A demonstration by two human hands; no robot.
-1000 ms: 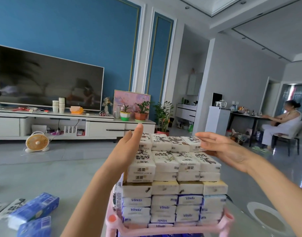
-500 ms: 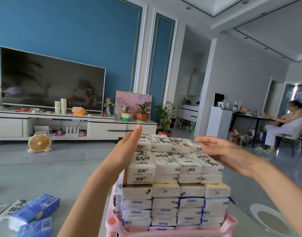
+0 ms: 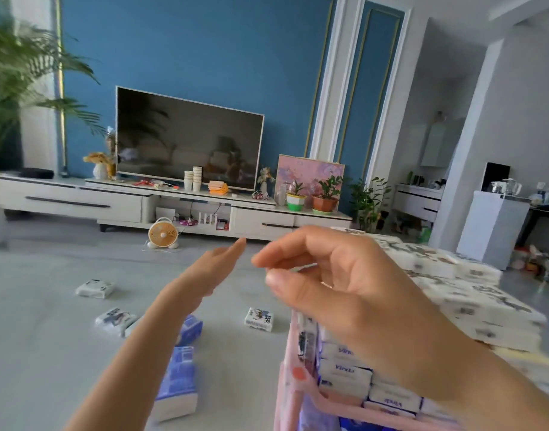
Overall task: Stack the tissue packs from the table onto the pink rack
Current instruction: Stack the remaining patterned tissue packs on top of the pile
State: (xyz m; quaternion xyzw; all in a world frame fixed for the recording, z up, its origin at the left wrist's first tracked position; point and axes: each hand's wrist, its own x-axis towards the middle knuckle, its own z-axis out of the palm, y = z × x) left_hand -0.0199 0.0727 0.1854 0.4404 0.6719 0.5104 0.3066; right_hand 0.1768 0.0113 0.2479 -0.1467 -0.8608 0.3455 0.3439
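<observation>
The pink rack [image 3: 293, 385] stands at the lower right, piled high with white tissue packs [image 3: 472, 303]. Loose packs lie on the grey table to the left: white ones [image 3: 95, 288], [image 3: 115, 317], [image 3: 259, 319] and blue ones [image 3: 176, 384], [image 3: 190, 329]. My left hand [image 3: 215, 269] stretches out flat over the table, fingers straight, holding nothing. My right hand [image 3: 338, 284] hovers left of the stack with loosely curled fingers, empty, and hides part of the stack.
A white TV cabinet [image 3: 117, 200] with a television [image 3: 189, 138], paper cups and potted plants lines the blue wall. A small orange fan [image 3: 163, 234] sits on the floor. A tall palm [image 3: 15, 76] stands far left.
The view has swung left. Both hands have left the sides of the top tissue packs and moved left, away from the stack, over the table.
</observation>
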